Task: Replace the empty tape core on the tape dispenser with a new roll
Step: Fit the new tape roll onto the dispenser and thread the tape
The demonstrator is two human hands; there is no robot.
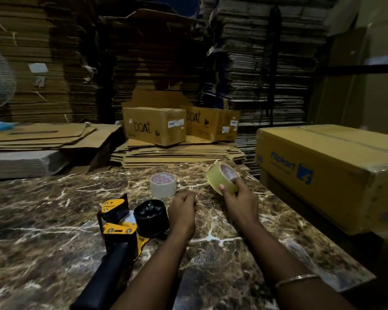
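Tape comes in two rounds here: a clear new roll (222,177) and an empty core (163,185). One tape dispenser (123,222) lies on its side, its black wheel bare. Two "boat" boxes (154,126) sit at the back, and one big Flipkart box (329,173) at the right. The table (54,220) is brown marble. Flat cardboard is stacked all around the dim room. The right hand (238,202) pinches the clear roll, thumb outside and a finger in its hole, tilted above the table. The left hand (184,211) is curled, holding nothing, just beside the wheel.

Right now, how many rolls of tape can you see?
2. One clear tape roll is held tilted in the right hand. One whitish tape roll sits on the marble table, beyond the left hand.
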